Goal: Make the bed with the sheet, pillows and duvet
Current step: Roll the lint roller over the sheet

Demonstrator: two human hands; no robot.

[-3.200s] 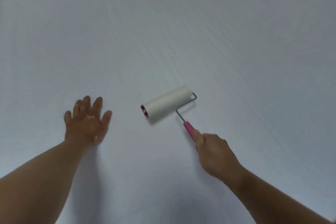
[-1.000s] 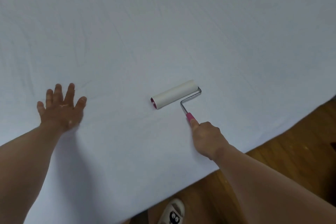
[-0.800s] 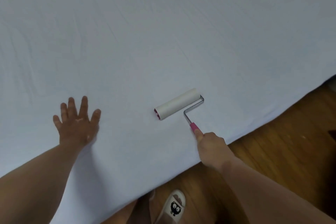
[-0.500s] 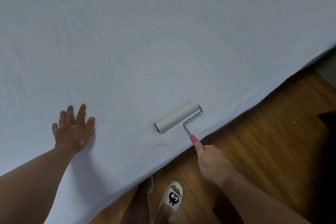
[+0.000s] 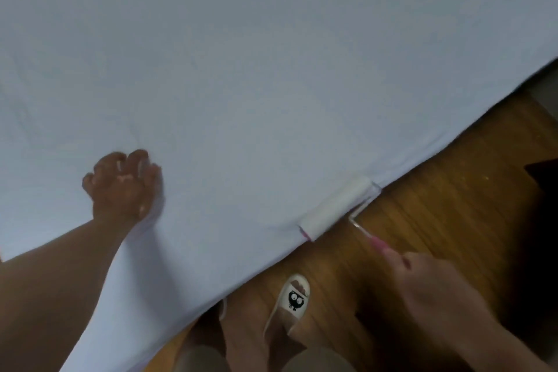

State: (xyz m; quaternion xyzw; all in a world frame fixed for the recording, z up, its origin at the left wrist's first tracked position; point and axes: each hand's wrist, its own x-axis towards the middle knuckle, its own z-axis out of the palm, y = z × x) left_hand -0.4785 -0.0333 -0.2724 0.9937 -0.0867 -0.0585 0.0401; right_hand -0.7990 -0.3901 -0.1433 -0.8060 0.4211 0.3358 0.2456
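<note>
Your right fingers (image 5: 400, 260) are curled round the pink handle (image 5: 379, 243) of the lint roller (image 5: 338, 208), gripping it near its lower end; the right hand (image 5: 431, 287) is blurred, so you cannot make out each finger apart; it hangs over the wooden floor (image 5: 437, 205), just off the side of the bed (image 5: 145, 305). From the handle a thin wire frame (image 5: 360, 211) bends up to the white roll; the roll lies right at the near edge of the sheet (image 5: 271, 69), its length running along that edge, with the frame and handle out over the floor; whether the roll presses on the cloth or only meets it, you cannot tell.

Your left fingers (image 5: 139, 160) are bent, knuckles up, their tips down on the sheet; whether they pinch any cloth is not clear; the left hand (image 5: 123, 190) sits well to the left of the roll, its forearm crossing the lower left corner. Faint creases run through the cloth above and to the left of that hand.

The sheet is pale and lies spread flat over the bed, filling the upper and left parts of the view; its near edge runs slantwise from the right side down to the bottom left. Below that edge a white slipper (image 5: 294, 296) with a black cartoon face stands on the floor, toes showing at its open front; a dark shape (image 5: 543, 178) at the right edge is too dim to name.
</note>
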